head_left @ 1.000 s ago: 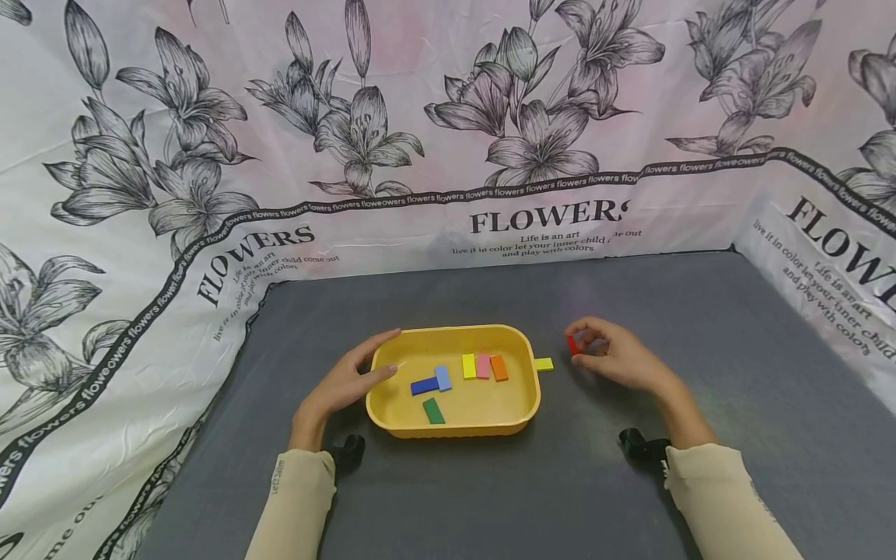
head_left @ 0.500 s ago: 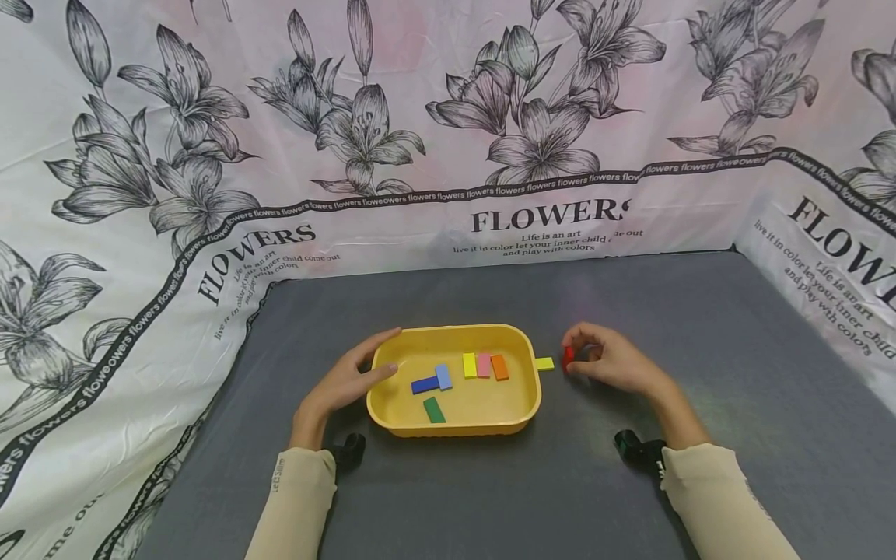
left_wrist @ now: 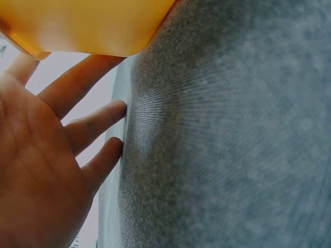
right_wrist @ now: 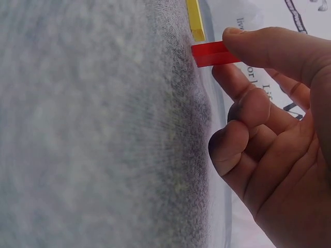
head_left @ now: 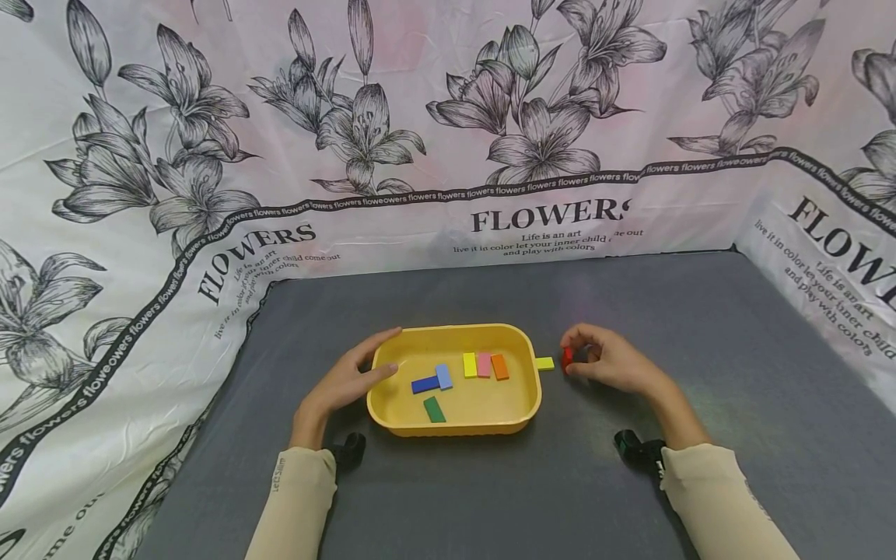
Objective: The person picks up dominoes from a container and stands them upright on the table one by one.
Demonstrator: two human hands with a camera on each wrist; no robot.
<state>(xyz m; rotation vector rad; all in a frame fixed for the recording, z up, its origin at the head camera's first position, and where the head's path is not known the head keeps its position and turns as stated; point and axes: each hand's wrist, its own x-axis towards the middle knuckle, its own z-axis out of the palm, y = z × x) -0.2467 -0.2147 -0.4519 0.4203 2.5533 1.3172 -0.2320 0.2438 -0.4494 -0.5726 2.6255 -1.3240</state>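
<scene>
Pinching red block (right_wrist: 209, 54), right hand (head_left: 607, 361); spread wide against yellow tray (head_left: 455, 428), left hand (head_left: 350, 378).

Red block (right_wrist: 211, 54), upright, right of yellow tray (head_left: 476, 407)

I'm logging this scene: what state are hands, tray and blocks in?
Yellow tray: upright
Left hand: touching tray
Red block: pinched upright
Right hand: pinching red block
Lime block: flat on table, outside tray
Dark blue block: in tray
Light blue block: in tray
Green block: in tray
Yellow block: in tray
Pink block: in tray
Orange block: in tray
</scene>
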